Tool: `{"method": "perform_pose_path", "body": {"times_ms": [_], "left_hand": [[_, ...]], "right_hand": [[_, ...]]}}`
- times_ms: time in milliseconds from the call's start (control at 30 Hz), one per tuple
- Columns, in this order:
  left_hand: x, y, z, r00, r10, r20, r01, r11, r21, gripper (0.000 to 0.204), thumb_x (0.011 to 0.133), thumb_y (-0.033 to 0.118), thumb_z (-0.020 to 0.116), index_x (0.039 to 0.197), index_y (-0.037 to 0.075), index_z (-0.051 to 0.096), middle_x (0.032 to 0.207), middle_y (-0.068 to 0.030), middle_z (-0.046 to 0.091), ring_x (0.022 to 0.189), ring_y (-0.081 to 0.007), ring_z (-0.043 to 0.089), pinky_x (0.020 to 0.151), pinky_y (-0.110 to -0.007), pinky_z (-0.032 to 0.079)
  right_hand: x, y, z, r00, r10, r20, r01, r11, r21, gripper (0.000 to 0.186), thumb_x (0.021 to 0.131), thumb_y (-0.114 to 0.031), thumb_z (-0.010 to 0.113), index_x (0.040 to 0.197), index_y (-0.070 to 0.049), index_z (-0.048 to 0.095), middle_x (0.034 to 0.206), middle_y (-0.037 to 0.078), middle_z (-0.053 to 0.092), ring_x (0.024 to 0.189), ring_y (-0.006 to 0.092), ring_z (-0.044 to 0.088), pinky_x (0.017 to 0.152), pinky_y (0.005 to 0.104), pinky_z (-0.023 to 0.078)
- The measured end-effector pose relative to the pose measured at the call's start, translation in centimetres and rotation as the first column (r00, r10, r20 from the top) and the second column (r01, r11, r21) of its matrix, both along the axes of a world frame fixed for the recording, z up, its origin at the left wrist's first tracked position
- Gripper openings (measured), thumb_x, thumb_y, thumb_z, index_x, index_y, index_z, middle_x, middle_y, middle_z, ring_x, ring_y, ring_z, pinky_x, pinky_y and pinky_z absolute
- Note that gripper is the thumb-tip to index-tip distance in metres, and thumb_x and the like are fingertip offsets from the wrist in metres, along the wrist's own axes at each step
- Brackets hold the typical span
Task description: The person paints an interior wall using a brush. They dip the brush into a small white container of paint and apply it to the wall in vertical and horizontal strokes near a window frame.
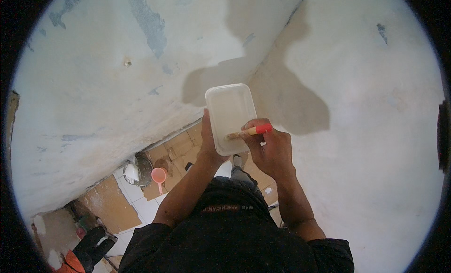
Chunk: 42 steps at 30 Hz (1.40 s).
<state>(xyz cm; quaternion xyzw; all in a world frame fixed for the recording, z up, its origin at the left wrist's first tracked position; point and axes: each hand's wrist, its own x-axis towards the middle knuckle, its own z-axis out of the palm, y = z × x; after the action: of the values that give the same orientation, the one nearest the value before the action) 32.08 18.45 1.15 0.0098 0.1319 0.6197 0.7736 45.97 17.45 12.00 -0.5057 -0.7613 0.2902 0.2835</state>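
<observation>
A white rectangular plastic tub [231,101] with rounded corners rests in my left hand [209,140], which grips it from the left side and below. Pale liquid, close to the tub's own colour, appears to lie inside it. My right hand [273,150] is closed round a paintbrush [252,130] with a wooden, red-tipped handle. The brush's bristles touch the inside of the tub near its lower end. Some fingers of my left hand are hidden under the tub.
Two patchy whitewashed walls [376,118] meet in a corner ahead. Cardboard sheets [110,205] cover parts of the white tiled floor. A bucket [144,169] and a pink dipper [159,175] stand by the left wall. At lower left is another person in orange and black [89,247].
</observation>
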Motion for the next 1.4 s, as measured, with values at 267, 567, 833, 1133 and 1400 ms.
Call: {"method": "perform_pose_path", "body": {"times_ms": [267,567,833,1133,1400], "left_hand": [[0.3,-0.5,0.0,1.0,-0.011,-0.028,0.009,0.999,-0.049,0.08,0.093,0.07,0.032,0.144,0.009,0.039,0.136,-0.0203,0.051,0.122,-0.0362,0.054,0.106,-0.05,0.045],[0.7,-1.2,2.1,0.998,-0.02,-0.052,0.013,0.989,-0.144,0.049,0.097,0.051,0.041,0.126,0.014,0.054,0.112,-0.0063,0.063,0.096,-0.0199,0.066,0.079,-0.036,0.058],[0.8,-1.4,1.3,0.696,0.218,-0.684,-0.028,0.96,0.278,0.047,0.076,0.017,0.077,0.118,0.006,0.057,0.1,-0.0061,0.065,0.087,-0.0107,0.065,0.07,-0.03,0.056],[1.0,-2.2,2.2,0.984,0.024,-0.175,-0.043,0.993,-0.109,0.055,0.076,0.033,0.074,0.121,0.008,0.055,0.105,-0.0074,0.062,0.095,-0.0184,0.064,0.078,-0.034,0.054],[0.7,-2.4,2.2,0.997,0.074,-0.023,-0.076,0.99,-0.122,0.048,0.098,0.051,0.046,0.127,0.014,0.053,0.112,-0.006,0.06,0.103,-0.0211,0.062,0.088,-0.037,0.054]], "right_hand": [[-0.8,1.7,-0.4,1.0,-0.014,0.013,0.013,0.995,0.097,0.017,0.092,-0.017,0.066,0.1,-0.003,0.061,0.088,0.01,0.072,0.074,0.0255,0.073,0.066,0.0328,0.057],[-1.1,2.7,-1.1,0.998,-0.041,-0.043,0.046,0.992,0.12,0.018,0.093,-0.017,0.066,0.1,-0.002,0.059,0.087,0.01,0.072,0.073,0.0231,0.073,0.066,0.0314,0.057],[-1.6,3.5,-1.3,0.991,-0.075,-0.111,0.091,0.984,0.151,0.019,0.093,-0.018,0.066,0.1,-0.002,0.059,0.088,0.011,0.073,0.074,0.023,0.074,0.067,0.032,0.057],[-2.2,4.8,-2.7,0.986,-0.056,-0.156,0.099,0.954,0.283,0.016,0.092,-0.021,0.065,0.104,-0.011,0.059,0.08,0.01,0.07,0.07,0.0313,0.07,0.061,0.0402,0.054],[-2.2,4.0,-1.9,0.989,-0.139,-0.048,0.146,0.96,0.241,0.015,0.087,-0.023,0.07,0.095,-0.011,0.065,0.086,0.012,0.07,0.071,0.0305,0.068,0.061,0.0405,0.053]]}}
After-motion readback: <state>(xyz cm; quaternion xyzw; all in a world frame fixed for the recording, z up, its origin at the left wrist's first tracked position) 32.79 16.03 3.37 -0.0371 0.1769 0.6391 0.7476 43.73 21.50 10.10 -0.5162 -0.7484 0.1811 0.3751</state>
